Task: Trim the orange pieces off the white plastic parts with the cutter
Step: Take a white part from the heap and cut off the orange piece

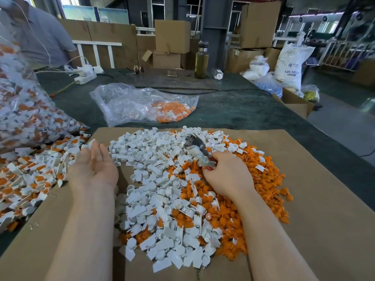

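My right hand grips the red handles of the cutter, whose grey jaws point up and left over the pile. My left hand is palm up with straight fingers and holds nothing. It hovers between two heaps. A heap of trimmed white plastic parts lies in the middle of the cardboard sheet. Cut orange pieces spread out to its right, under and past my right hand. Untrimmed white parts with orange pieces attached lie at the left.
A big clear bag of untrimmed parts leans at the left. Behind the cardboard lies a clear bag holding orange pieces on the dark table cloth. A bottle, a power strip and a person are at the back.
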Action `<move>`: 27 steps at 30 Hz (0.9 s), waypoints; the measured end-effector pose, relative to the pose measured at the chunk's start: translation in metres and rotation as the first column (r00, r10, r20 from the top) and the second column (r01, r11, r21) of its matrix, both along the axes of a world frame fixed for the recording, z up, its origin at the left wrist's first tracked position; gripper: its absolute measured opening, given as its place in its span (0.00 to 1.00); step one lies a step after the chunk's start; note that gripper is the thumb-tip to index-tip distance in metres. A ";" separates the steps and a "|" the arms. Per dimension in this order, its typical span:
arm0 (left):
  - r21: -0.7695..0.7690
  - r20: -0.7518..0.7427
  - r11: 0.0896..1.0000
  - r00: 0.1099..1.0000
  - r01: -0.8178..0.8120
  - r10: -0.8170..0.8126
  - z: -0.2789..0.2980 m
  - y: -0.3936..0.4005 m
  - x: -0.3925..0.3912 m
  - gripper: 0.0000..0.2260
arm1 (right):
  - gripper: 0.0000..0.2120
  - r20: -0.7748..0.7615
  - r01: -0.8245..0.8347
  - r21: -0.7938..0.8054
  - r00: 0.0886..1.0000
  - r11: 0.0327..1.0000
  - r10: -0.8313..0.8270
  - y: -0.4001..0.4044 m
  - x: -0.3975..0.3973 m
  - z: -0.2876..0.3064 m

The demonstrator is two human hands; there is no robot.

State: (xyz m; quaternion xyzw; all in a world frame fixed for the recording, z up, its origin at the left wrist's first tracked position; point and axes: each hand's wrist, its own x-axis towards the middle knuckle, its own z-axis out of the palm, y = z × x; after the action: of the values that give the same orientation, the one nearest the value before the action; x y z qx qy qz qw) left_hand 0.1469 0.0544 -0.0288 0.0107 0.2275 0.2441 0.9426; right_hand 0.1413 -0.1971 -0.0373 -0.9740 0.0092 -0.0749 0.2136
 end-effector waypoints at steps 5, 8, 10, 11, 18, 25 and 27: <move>0.210 -0.158 0.968 0.982 0.140 -0.107 0.008 -0.005 -0.006 0.15 | 0.04 -0.024 -0.070 -0.056 0.997 0.996 0.069 0.006 0.000 -0.002; 0.588 -0.457 0.688 0.876 0.425 -0.151 0.014 -0.015 -0.006 0.06 | 0.04 -0.034 -0.096 -0.066 0.995 0.993 0.094 0.007 0.001 -0.003; 0.739 -0.555 0.420 0.829 0.527 -0.065 0.012 -0.022 -0.005 0.05 | 0.04 -0.033 -0.089 -0.077 0.996 0.993 0.087 0.008 0.001 -0.003; 0.785 -0.574 0.270 0.819 0.557 -0.018 0.010 -0.026 -0.005 0.05 | 0.04 -0.036 -0.085 -0.083 0.996 0.993 0.082 0.008 0.001 -0.003; 0.628 -0.618 -0.507 0.774 0.590 0.134 -0.001 -0.046 -0.007 0.07 | 0.08 -0.068 -0.114 -0.108 0.992 0.988 0.107 0.009 0.001 -0.002; 0.395 -0.620 -0.677 0.724 0.621 0.303 0.000 -0.056 -0.006 0.08 | 0.08 -0.078 -0.107 -0.110 0.992 0.988 0.099 0.010 0.001 -0.003; 0.388 -0.610 -0.695 0.734 0.605 0.299 -0.001 -0.058 -0.007 0.07 | 0.08 -0.072 -0.101 -0.123 0.993 0.987 0.092 0.011 0.001 -0.003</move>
State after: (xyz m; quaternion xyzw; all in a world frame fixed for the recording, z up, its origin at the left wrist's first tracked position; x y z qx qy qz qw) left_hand 0.1400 -0.0033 -0.0293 0.9572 0.0901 0.0255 0.2739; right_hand 0.1426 -0.1861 -0.0407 -0.9868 -0.0357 -0.0327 0.1544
